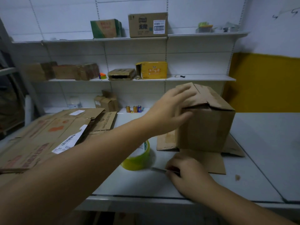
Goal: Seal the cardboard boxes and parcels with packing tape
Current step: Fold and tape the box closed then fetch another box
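Two at work: left grip (170,109), fingers (186,93) spread, presses the top flaps (209,98) of the cardboard box (209,127) on the counter (259,159); right grip (186,169) curls round a thin blade-like tool (158,170) beside the tape roll (138,161). Box looks light, stiff; steady at the seam.

The left forearm (97,151) crosses the yellow-green tape roll (138,161) and hides its far left part. The left hand (170,111) is smeared with blur over the near left top corner of the cardboard box (209,127), so how the flaps meet beneath it cannot be told. The right hand (186,171) covers most of a thin grey tool (158,170); only its left end shows. The flattened cartons (40,140) run off the left edge. Small cans (135,109) far back bear unreadable labels.
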`<state>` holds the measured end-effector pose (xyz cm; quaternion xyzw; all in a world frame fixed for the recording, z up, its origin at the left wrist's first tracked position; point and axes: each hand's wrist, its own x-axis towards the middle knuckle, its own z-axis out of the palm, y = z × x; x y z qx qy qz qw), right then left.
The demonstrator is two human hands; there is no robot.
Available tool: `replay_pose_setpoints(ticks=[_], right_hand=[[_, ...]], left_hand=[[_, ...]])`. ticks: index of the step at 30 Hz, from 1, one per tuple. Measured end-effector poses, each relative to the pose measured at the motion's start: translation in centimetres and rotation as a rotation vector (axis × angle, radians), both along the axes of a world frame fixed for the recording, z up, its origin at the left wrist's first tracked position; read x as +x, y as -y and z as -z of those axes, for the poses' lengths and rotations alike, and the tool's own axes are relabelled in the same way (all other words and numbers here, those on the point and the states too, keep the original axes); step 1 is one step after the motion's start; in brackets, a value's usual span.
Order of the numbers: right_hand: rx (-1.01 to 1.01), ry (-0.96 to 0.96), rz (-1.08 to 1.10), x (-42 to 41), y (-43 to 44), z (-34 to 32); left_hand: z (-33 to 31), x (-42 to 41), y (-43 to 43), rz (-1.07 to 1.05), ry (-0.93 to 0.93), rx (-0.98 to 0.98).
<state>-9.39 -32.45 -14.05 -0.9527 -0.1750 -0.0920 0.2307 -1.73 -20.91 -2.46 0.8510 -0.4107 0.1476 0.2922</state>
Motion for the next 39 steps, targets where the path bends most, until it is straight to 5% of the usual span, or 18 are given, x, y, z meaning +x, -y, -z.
replay_pose_setpoints(ticks=[2, 6, 8, 19, 26, 39], right_hand=[[-0.012, -0.002, -0.007, 0.1, 0.0, 0.0], [-0.038, 0.020, -0.009, 0.2, 0.0, 0.1], [-0.058, 0.036, 0.003, 0.1, 0.0, 0.1], [-0.091, 0.041, 0.056, -0.2, 0.2, 0.4], [-0.260, 0.096, 0.085, -0.2, -0.3, 0.3], [-0.197, 0.157, 0.143, -0.8, -0.7, -0.3]], left_hand=[[1.5, -1.3, -3.9, -0.105, 0.010, 0.048], [4.6, -2.8, -9.5, -0.225, -0.303, 0.622], [5.7, -2.9, -9.9, -0.237, -0.324, 0.751], [5.9, -2.8, -11.9, -0.224, -0.232, 0.799], [5.2, -3.2, -10.4, -0.211, 0.004, 0.768], [3.7, -0.7, -7.9, -0.140, -0.114, 0.785]])
